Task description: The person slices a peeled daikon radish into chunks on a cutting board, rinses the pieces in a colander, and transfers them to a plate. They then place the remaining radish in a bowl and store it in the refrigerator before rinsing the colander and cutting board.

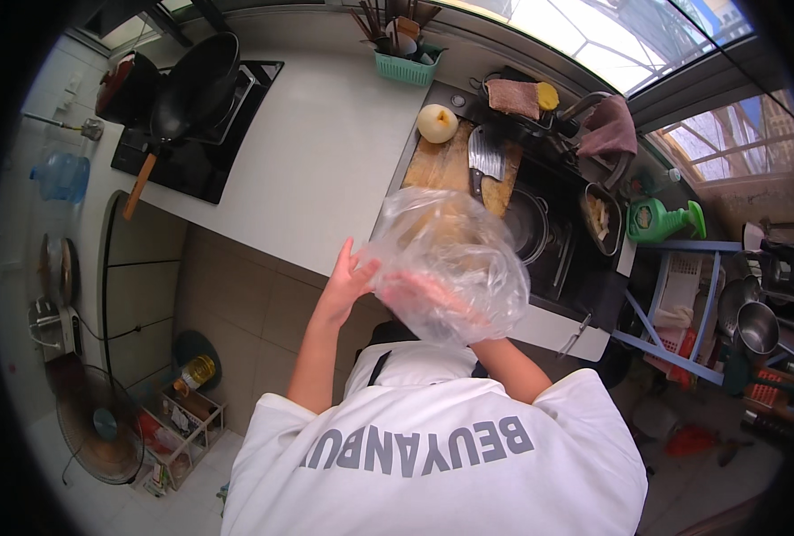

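A crumpled clear plastic bag (464, 254) is spread in front of my body, over the near part of a wooden cutting board (430, 164). My left hand (350, 278) is at the bag's left edge with its fingers apart; whether a fingertip touches the film is unclear. Through the film shows my right hand (430, 295), stretched out, its grip blurred by the plastic. On the board behind the bag lie a cleaver (487, 155) and a peeled, pale round fruit or vegetable (437, 123) with a brownish hollow.
The board lies over a dark sink (554, 268) holding a metal pot (525, 224). To the right are a dish with pale pieces (599, 213) and a green spray bottle (658, 220). A wok (196, 87) stands on the cooktop (202, 167) at left. A peeler-like tool (576, 333) lies at the counter's edge.
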The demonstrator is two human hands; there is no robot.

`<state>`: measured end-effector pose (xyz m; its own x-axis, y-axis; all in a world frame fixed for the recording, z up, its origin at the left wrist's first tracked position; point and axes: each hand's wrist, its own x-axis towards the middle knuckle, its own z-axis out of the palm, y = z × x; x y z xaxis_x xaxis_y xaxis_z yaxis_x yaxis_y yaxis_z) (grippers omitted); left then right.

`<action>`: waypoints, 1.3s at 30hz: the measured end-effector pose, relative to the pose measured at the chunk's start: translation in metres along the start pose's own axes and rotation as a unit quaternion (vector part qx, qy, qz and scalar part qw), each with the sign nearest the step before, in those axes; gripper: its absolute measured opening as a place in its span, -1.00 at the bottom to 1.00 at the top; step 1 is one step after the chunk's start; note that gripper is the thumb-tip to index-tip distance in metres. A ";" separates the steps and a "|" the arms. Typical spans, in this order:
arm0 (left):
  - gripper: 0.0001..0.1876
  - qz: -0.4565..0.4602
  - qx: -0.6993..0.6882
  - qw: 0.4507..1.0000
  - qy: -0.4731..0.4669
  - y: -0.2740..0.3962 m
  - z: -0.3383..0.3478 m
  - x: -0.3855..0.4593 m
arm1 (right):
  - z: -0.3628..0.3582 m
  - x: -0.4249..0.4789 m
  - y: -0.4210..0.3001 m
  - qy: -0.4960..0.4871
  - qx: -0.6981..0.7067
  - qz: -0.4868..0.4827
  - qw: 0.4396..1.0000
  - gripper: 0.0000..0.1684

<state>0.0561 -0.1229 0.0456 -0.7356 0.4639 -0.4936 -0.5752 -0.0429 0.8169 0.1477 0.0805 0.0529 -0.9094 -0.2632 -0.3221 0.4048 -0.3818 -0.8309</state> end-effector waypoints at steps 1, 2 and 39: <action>-0.13 0.001 0.028 1.000 -0.013 0.002 0.000 0.006 | 0.006 0.000 -0.001 -0.016 -0.005 0.001 1.000 -0.41; -0.28 0.069 0.048 0.996 0.022 -0.004 -0.006 0.012 | 0.005 0.001 0.006 -0.031 0.030 0.013 0.999 -0.42; -0.49 0.415 0.371 0.789 0.262 0.043 -0.051 0.035 | -0.088 -0.043 0.010 0.208 0.416 -0.079 0.882 -0.17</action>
<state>-0.0129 -0.1531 0.0482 -0.9074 0.1105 0.4054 0.4059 0.4802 0.7776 0.1821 0.1661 0.0183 -0.8471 0.1339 -0.5142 0.0423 -0.9477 -0.3165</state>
